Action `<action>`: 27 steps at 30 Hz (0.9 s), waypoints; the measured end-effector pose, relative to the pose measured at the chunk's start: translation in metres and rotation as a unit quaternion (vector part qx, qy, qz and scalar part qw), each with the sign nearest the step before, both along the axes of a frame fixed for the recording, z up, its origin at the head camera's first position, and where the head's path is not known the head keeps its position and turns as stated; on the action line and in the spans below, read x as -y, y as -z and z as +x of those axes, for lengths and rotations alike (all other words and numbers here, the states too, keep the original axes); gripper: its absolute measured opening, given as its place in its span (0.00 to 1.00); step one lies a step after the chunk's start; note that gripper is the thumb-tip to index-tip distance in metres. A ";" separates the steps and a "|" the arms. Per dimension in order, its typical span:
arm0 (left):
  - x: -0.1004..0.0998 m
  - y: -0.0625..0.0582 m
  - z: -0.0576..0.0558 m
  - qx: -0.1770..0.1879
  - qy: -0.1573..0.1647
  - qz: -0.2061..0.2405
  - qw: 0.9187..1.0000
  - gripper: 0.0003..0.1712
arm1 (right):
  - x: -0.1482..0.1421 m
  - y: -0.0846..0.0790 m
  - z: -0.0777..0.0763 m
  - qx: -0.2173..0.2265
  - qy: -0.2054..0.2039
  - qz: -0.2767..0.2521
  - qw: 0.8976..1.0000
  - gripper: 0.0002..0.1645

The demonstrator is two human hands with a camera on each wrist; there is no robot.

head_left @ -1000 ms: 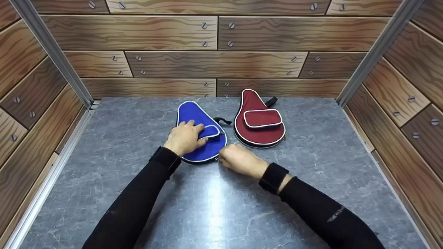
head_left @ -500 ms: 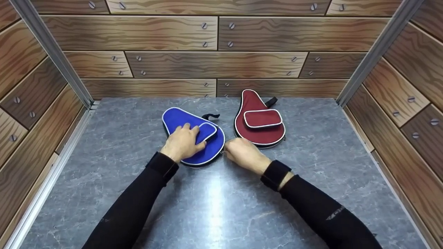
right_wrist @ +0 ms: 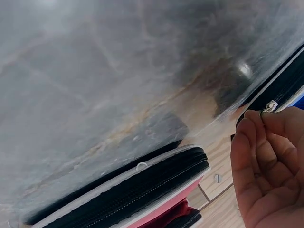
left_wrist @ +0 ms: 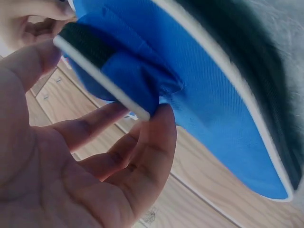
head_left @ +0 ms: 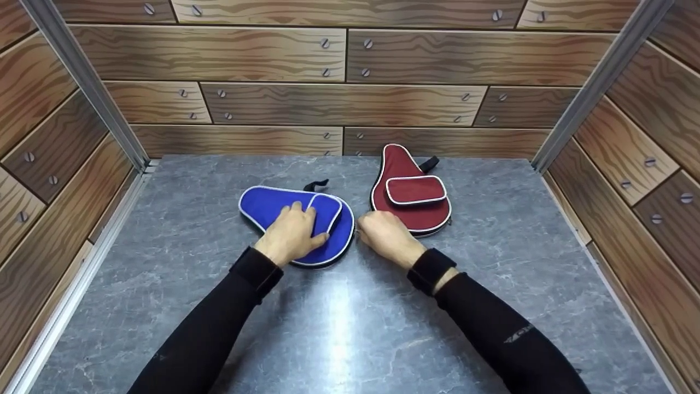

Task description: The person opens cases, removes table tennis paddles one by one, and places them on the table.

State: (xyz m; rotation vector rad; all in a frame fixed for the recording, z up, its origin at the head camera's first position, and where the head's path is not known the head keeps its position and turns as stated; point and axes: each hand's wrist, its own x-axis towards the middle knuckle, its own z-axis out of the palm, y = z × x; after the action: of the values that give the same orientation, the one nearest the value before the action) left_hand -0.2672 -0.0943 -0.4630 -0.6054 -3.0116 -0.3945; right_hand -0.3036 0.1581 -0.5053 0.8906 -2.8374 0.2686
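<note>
A blue table tennis bat case point(head_left: 268, 202) with white piping lies on the table, its narrow end pointing left. My left hand point(head_left: 289, 232) is on it. In the left wrist view the thumb and fingers grip the raised front pocket point(left_wrist: 128, 71) from opposite ends. At the case's rounded right end is my right hand point(head_left: 387, 235). Its thumb and index finger pinch the small zipper pull point(right_wrist: 269, 108), seen in the right wrist view beside the metal slider on the black zipped side. The zip there appears closed near the slider.
A red bat case point(head_left: 399, 164) of the same shape lies behind and right of my right hand, with a front pocket and black strap. Wood-patterned walls point(head_left: 273, 104) with metal corner posts enclose the grey marbled table point(head_left: 350, 328) at the back and sides.
The blue case has turned anticlockwise, its narrow end swinging left and toward me. My right hand has moved slightly away from me along its rim. The red case stays put.
</note>
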 end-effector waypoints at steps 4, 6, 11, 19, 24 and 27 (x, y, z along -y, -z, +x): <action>-0.001 -0.005 0.008 0.020 -0.001 0.002 1.000 0.37 | 0.004 0.000 -0.005 -0.002 0.011 0.006 1.000 0.10; -0.002 -0.008 0.013 0.025 0.001 0.002 1.000 0.36 | 0.006 0.000 -0.007 -0.006 0.016 0.008 1.000 0.10; -0.001 -0.014 0.021 0.027 0.016 -0.005 0.999 0.36 | 0.007 0.006 -0.018 -0.012 0.017 -0.008 1.000 0.10; 0.001 -0.017 0.029 0.039 0.062 -0.019 0.997 0.34 | 0.001 0.059 -0.066 -0.066 0.024 0.018 0.997 0.12; 0.006 -0.023 0.029 0.041 0.098 -0.049 0.993 0.36 | 0.004 0.062 -0.071 -0.079 0.033 0.038 0.996 0.12; 0.012 -0.028 0.026 0.019 0.110 -0.101 0.989 0.39 | 0.007 0.059 -0.071 -0.059 0.033 0.027 0.997 0.12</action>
State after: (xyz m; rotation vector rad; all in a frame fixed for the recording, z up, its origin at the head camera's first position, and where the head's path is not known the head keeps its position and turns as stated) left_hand -0.2411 -0.1061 -0.4346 -0.9605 -3.0536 -0.1085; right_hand -0.3744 0.1513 -0.5641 0.7925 -2.7700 0.1261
